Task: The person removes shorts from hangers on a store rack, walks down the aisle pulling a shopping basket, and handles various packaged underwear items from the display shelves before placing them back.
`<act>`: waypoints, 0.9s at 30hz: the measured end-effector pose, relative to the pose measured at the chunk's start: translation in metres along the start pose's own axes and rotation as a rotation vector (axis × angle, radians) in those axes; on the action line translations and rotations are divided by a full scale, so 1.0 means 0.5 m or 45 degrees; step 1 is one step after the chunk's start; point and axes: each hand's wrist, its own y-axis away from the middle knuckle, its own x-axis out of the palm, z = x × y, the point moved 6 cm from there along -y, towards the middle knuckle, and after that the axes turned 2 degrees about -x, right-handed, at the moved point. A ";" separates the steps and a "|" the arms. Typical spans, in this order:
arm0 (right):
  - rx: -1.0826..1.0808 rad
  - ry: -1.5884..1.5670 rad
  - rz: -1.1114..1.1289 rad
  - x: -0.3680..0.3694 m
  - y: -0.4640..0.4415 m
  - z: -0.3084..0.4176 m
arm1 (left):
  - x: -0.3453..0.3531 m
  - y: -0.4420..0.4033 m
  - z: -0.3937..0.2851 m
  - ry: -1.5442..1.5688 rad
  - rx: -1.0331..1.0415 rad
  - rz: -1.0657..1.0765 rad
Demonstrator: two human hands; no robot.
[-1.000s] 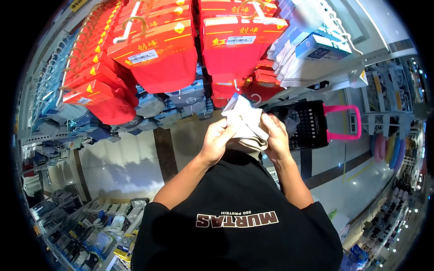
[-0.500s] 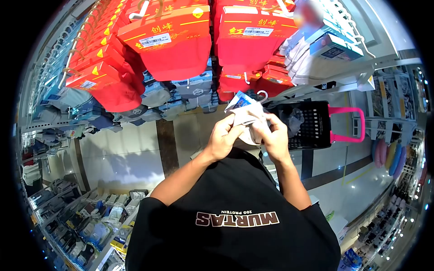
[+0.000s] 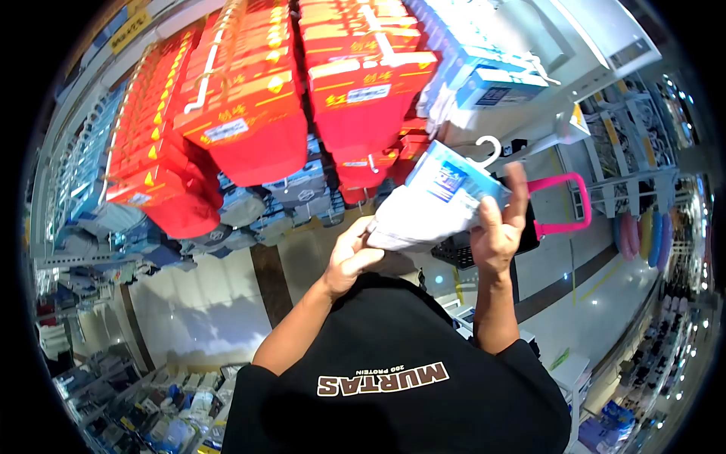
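A white garment on a blue card header [image 3: 446, 181] with a white plastic hook [image 3: 490, 151] is held in front of my chest, tilted, its card to the upper right. My left hand [image 3: 349, 256] pinches the lower left end of the white fabric. My right hand [image 3: 501, 223] grips the right side of the package near the card, thumb on its front and some fingers raised. Red packages [image 3: 249, 136] hang on rack hooks ahead. Blue-headed white packages [image 3: 495, 89] hang just beyond the held one.
A black basket with a pink handle [image 3: 582, 204] is on the floor to the right, partly behind my right hand. Grey and blue packages [image 3: 302, 189] hang below the red ones. A shelf of packaged goods [image 3: 181, 412] lies at lower left.
The white garment, bunched up between both hands before, now lies more spread out with its blue card facing up. My right hand has moved right and up. The view has shifted.
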 end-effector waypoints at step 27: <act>-0.118 0.301 -0.320 -0.030 -0.155 -0.027 | 0.031 -0.096 -0.312 -0.936 1.101 -0.924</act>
